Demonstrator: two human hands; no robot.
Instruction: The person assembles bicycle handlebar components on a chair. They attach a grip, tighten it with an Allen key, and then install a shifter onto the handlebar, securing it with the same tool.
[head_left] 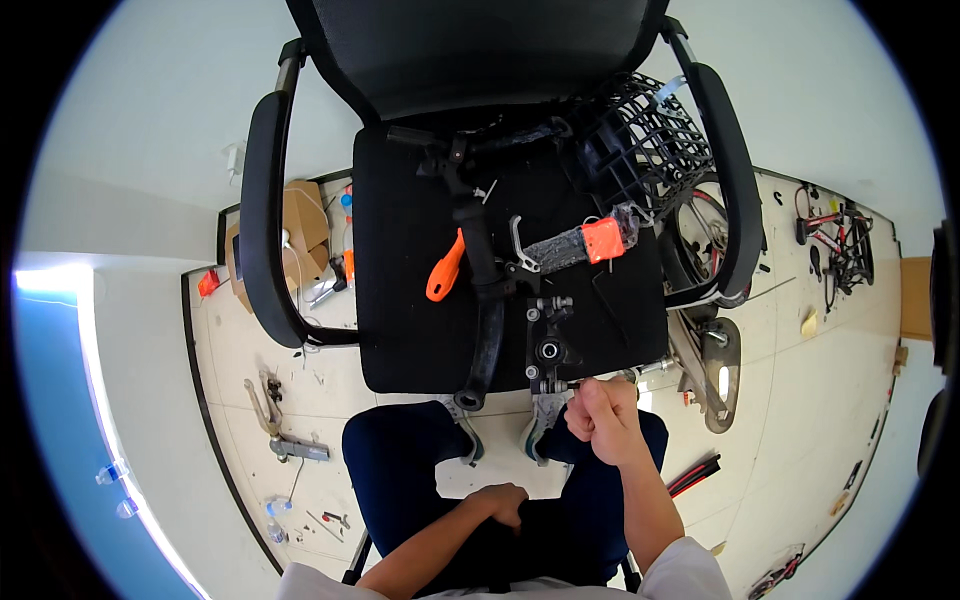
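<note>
My right hand is closed in a fist at the chair seat's front edge, beside the lower end of a black metal bracket with bolts and a round hole. Whatever it grips is hidden; a silver metal piece shows just beyond it. My left hand rests low over my lap, its fingers bent down and mostly hidden. Left of the bracket lies a long black handlebar-like tube with a curved end. An orange-handled tool and a silver brake lever lie near it.
The black office chair's seat bears these parts, an orange-and-clear wrapped bundle, a hex key and a black basket. Armrests rise on both sides. Bicycle parts, a cardboard box and loose tools lie on the floor.
</note>
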